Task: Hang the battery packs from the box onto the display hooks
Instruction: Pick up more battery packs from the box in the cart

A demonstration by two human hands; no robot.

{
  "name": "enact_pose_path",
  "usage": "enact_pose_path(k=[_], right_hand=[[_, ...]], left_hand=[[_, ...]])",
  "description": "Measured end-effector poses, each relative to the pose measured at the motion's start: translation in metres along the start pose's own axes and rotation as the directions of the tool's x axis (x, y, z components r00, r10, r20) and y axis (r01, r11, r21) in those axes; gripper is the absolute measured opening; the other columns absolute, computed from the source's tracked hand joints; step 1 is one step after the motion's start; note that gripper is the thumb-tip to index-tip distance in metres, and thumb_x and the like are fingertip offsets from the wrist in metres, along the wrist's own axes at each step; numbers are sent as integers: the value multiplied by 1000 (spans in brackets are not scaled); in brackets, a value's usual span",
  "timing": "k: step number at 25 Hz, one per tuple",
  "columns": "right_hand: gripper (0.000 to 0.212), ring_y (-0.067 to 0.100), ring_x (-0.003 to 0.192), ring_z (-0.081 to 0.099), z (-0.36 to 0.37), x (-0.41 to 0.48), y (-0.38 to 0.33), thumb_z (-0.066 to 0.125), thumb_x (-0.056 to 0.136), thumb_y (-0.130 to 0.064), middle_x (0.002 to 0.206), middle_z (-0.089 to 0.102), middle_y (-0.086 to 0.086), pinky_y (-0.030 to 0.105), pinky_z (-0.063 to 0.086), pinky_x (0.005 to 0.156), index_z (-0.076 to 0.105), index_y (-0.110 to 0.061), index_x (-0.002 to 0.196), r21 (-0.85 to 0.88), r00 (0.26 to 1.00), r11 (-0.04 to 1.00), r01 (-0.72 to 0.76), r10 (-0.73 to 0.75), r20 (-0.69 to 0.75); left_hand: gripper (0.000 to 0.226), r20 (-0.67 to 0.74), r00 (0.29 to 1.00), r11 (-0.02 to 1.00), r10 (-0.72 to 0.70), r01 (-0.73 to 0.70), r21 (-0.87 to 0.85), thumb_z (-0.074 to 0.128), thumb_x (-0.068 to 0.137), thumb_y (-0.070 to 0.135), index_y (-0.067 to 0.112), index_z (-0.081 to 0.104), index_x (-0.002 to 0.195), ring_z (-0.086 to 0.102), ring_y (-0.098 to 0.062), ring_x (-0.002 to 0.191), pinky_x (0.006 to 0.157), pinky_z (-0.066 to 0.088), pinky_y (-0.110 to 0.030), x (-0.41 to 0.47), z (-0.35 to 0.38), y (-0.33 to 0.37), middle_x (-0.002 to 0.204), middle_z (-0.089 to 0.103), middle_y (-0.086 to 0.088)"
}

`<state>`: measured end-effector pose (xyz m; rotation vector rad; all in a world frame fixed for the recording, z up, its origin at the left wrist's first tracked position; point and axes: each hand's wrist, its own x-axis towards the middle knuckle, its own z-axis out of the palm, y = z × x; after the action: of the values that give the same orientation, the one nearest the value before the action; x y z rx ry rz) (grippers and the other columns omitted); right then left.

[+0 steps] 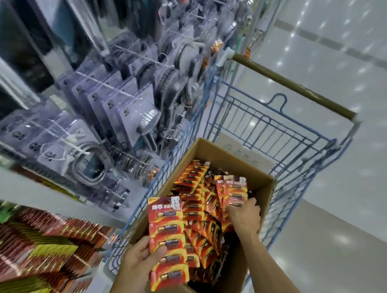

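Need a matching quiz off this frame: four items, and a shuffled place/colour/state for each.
Items:
1. left hand
2. right hand
3. cardboard box
4. cart handle

Descriptions:
A. sits inside the blue wire cart
B. brown bar
C. grips a bunch of packs down in the box
D. holds a strip of battery packs over the box's near left corner

Pairs: 1-D, 2-C, 3-A, 4-B

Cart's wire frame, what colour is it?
Blue; the wire frame shows best in the head view.
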<state>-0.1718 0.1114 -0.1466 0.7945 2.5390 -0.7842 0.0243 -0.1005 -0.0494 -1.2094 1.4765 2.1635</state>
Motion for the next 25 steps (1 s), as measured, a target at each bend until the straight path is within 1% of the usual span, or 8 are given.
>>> enact_pose_path(k=[3, 6, 8, 11, 14, 16, 19, 25], right_hand=[[44, 32, 101, 65, -14, -29, 4, 69, 92, -35, 113, 68, 11, 47, 55, 90, 56, -9, 125, 196, 996, 980, 40, -54, 68], [39, 32, 93, 70, -35, -87, -3, 72, 89, 1, 103, 72, 11, 42, 58, 75, 63, -8, 127, 607, 917, 752, -258, -8, 400], [44, 39, 96, 73, -49, -134, -9, 72, 85, 8, 108, 75, 16, 49, 60, 82, 64, -11, 124, 621, 836, 720, -311, -104, 539], [49, 43, 103, 72, -68, -199, -27, 72, 82, 9, 114, 75, 19, 62, 53, 98, 66, -12, 125, 668, 713, 701, -249, -334, 617], [57, 47, 109, 69, -84, -252, -50, 74, 77, 9, 121, 72, 22, 68, 48, 101, 65, -12, 129, 687, 580, 686, -242, -465, 669], [49, 50, 109, 69, -94, -281, -65, 73, 80, 4, 122, 71, 23, 69, 48, 101, 67, -12, 126, 700, 526, 684, -207, -525, 669], [35, 52, 111, 67, -106, -323, -81, 68, 89, -10, 122, 71, 24, 69, 47, 101, 71, -11, 124, 714, 429, 671, -200, -596, 679], [38, 51, 107, 68, -104, -395, -103, 62, 90, -21, 119, 70, 29, 63, 49, 98, 71, -3, 121, 693, 314, 694, -196, -625, 715]], left_hand=[[48, -30, 999, 989, 12, -16, -144, 79, 78, 14, 16, 68, 125, 77, -35, 96, 85, 60, -50, -17, -5, 10, 110, 79, -12], [47, -41, 995, 960, 95, -102, -260, 74, 80, 17, 24, 66, 126, 78, -32, 96, 74, 62, -44, -48, -12, 29, 109, 80, -7], [43, -35, 989, 942, 142, -146, -304, 70, 86, 17, 22, 65, 128, 77, -32, 99, 79, 61, -46, -70, -19, 39, 111, 79, -8], [48, -43, 980, 915, 194, -197, -352, 69, 88, 20, 21, 61, 136, 75, -35, 105, 88, 57, -50, -103, -41, 51, 119, 77, -9], [58, -88, 965, 874, 249, -263, -408, 73, 86, 21, 23, 58, 142, 76, -35, 105, 78, 62, -46, -145, -63, 57, 122, 76, -9], [58, -107, 950, 840, 294, -311, -445, 76, 80, 21, 21, 62, 136, 76, -34, 101, 72, 63, -43, -173, -74, 57, 118, 77, -10], [71, -230, 927, 749, 297, -375, -546, 84, 66, 25, 19, 63, 133, 77, -37, 99, 77, 59, -47, -212, -90, 51, 120, 77, -10], [34, -545, 799, 605, 253, -571, -555, 77, 76, 30, 29, 69, 110, 78, -30, 87, 72, 57, -43, -270, -129, 45, 98, 81, -5]])
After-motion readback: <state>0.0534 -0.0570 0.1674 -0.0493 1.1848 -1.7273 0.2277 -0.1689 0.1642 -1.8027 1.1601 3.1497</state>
